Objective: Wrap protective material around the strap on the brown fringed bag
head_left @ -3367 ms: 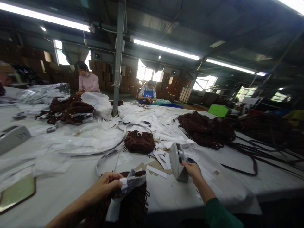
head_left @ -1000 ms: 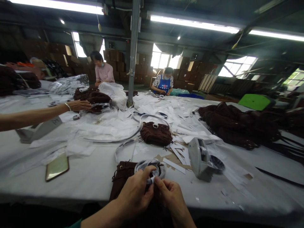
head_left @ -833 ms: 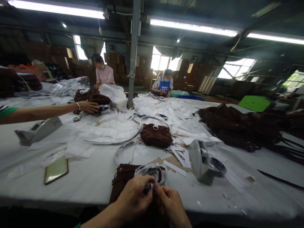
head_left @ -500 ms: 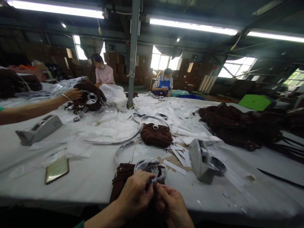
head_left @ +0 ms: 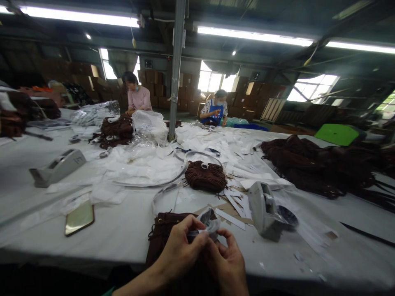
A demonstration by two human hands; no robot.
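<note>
Over a dark brown bag (head_left: 161, 227) at the table's near edge, both of my hands are closed on a coiled, white-wrapped strap (head_left: 210, 217). My left hand (head_left: 180, 248) pinches its near side between thumb and fingers. From the right, my right hand (head_left: 227, 263) grips the same bundle, its thumb close to the left one. Fingers hide part of the coil and the bag's right side. Just beyond lies a second brown bag with fringe (head_left: 205, 176), with a long pale wrapped strap (head_left: 154, 184) curving left from it.
A tape dispenser (head_left: 262, 209) stands to the right, another tape dispenser (head_left: 58, 167) to the left. Near the left one lies a phone (head_left: 79, 218). White paper strips (head_left: 231, 219) are scattered ahead. Brown bags (head_left: 302, 164) are heaped at right. Two people work across the table beside a metal post (head_left: 176, 74).
My hands have shifted on the strap bundle, and the right fingers now curl around its right side. At left, another person's arm has gone and the brown bag it held rests on the table.
</note>
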